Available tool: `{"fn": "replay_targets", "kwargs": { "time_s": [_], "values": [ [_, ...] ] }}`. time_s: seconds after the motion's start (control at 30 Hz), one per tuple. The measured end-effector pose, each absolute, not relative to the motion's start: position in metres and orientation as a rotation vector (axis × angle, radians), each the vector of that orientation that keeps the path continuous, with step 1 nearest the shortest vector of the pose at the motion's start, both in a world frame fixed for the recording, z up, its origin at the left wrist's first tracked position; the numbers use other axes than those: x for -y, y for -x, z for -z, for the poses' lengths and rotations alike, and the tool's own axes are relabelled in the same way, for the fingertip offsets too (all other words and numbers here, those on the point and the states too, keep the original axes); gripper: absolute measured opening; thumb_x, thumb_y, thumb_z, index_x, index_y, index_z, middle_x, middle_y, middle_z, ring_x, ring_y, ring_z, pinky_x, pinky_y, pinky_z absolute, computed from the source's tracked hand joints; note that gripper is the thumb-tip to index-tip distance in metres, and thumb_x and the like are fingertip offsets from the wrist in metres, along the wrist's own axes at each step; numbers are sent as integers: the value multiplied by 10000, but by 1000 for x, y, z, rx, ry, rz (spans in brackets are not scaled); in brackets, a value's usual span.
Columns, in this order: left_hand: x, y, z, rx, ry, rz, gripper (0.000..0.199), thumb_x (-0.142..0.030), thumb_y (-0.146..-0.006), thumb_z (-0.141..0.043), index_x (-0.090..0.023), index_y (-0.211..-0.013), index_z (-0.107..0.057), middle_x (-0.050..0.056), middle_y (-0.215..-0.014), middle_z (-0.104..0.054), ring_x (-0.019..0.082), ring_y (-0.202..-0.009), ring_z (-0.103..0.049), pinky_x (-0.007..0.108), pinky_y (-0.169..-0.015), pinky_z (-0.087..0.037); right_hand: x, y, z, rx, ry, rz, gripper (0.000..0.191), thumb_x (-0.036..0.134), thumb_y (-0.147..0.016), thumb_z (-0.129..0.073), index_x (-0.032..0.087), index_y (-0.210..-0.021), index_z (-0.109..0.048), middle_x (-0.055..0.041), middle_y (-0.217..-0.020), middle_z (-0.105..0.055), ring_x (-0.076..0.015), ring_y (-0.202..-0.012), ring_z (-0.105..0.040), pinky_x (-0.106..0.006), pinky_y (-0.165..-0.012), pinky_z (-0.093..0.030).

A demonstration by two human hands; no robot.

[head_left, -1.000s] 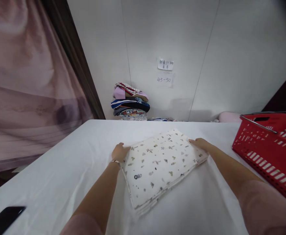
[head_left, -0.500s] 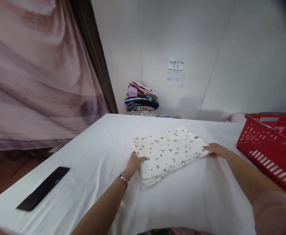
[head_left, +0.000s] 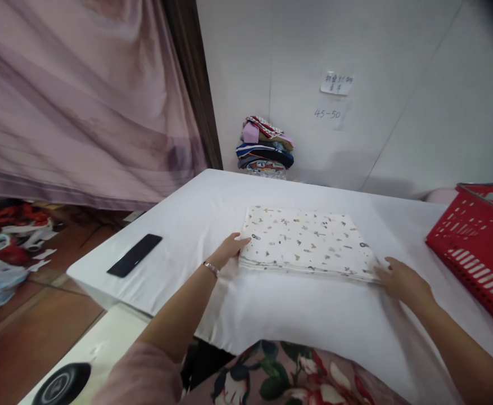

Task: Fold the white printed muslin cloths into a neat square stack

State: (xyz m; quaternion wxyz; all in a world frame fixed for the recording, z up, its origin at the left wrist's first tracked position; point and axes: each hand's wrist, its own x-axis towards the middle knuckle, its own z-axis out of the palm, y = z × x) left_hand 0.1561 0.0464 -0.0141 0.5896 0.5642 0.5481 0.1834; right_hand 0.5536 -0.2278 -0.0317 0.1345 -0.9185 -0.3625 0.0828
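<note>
A folded white cloth with small printed figures [head_left: 305, 239] lies on the white-covered table [head_left: 195, 208], its layered edge facing me. My left hand [head_left: 230, 247], with a bracelet at the wrist, pinches the cloth's left edge, thumb on top and the other fingers partly hidden. At the near right corner is my right hand [head_left: 404, 281], blurred by motion; its fingertips are at the corner, and whether they grip it is unclear.
A red plastic basket [head_left: 478, 242] stands at the right. A black phone-like object [head_left: 135, 256] lies at the left. Folded clothes [head_left: 265, 147] are stacked by the wall behind the table. A pink curtain [head_left: 81, 107] hangs at the left.
The cloth has turned so its near edge lies more nearly level across the view, and it looks flatter. My right hand has moved right and nearer. The view has shifted, showing more floor.
</note>
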Motion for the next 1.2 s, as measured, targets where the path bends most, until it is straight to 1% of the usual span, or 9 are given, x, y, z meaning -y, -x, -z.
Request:
{"fn": "replay_targets", "kwargs": {
  "time_s": [0.03,0.1,0.2,0.27,0.3,0.43,0.63,0.97,1.2],
  "values": [
    [-40,-152,15,-1267,-1315,-435,816,-476,-677,-682,-139,-1340,-346,130,-995,-654,183,-757,-620,277,-636,-486,224,-545,30,1145,2615,-123,419,468,-780,-503,180,-1077,-566,-152,-1119,-598,-325,-1055,-538,-463,-887,-426],
    [-26,-144,19,-1260,-1298,-494,707,-436,-713,-657,-133,-1299,-404,128,-1019,-642,170,-773,-616,256,-631,-485,211,-519,28,1279,2441,-123,388,421,-808,-459,192,-1103,-565,-119,-1181,-574,-285,-1102,-516,-411,-923,-412],
    [-4,-135,27,-1271,-1231,-602,546,-383,-755,-615,-127,-1219,-482,129,-1069,-622,165,-852,-611,233,-644,-485,181,-462,26,1428,2126,-442,309,399,-818,-445,228,-1012,-614,-61,-1063,-637,-218,-967,-583,-311,-833,-460],
    [8,-132,31,-1266,-1196,-629,526,-372,-755,-615,-129,-1204,-489,124,-1058,-627,156,-839,-615,223,-635,-479,156,-421,24,1581,1924,-581,255,372,-821,-446,235,-912,-640,-42,-985,-658,-209,-920,-587,-305,-810,-459],
    [13,-132,32,-1256,-1188,-635,535,-368,-747,-626,-129,-1205,-484,121,-1047,-633,146,-805,-619,220,-626,-476,143,-401,22,1639,1823,-626,242,362,-820,-456,235,-909,-642,-37,-960,-660,-206,-901,-587,-306,-798,-460],
    [22,-133,34,-1215,-1136,-678,544,-311,-712,-669,-120,-1186,-484,114,-1021,-641,108,-698,-610,218,-619,-474,92,-337,17,1772,1561,-560,187,262,-824,-469,223,-888,-640,-25,-906,-645,-173,-866,-570,-300,-798,-432],
    [19,-136,42,-1165,-1092,-756,446,-195,-704,-665,-117,-1115,-512,66,-879,-654,92,-662,-599,208,-634,-485,49,-293,23,1981,1585,-480,94,192,-808,-535,189,-755,-613,-15,-778,-581,-150,-776,-521,-256,-704,-381],
    [21,-142,55,-1287,-1317,-822,156,-221,-733,-589,-163,-876,-570,2,-683,-618,105,-582,-581,223,-569,-469,45,-293,46,1920,1547,-459,143,204,-861,-488,208,-828,-627,-20,-828,-590,-152,-817,-526,-267,-736,-389],
    [21,-142,68,-1292,-1427,-896,94,-249,-741,-547,-193,-814,-526,-27,-662,-591,99,-564,-570,214,-548,-426,42,-288,42,1853,1630,-473,91,267,-819,-545,208,-801,-612,-3,-761,-570,-152,-743,-520,-261,-662,-382]
  ]
}}
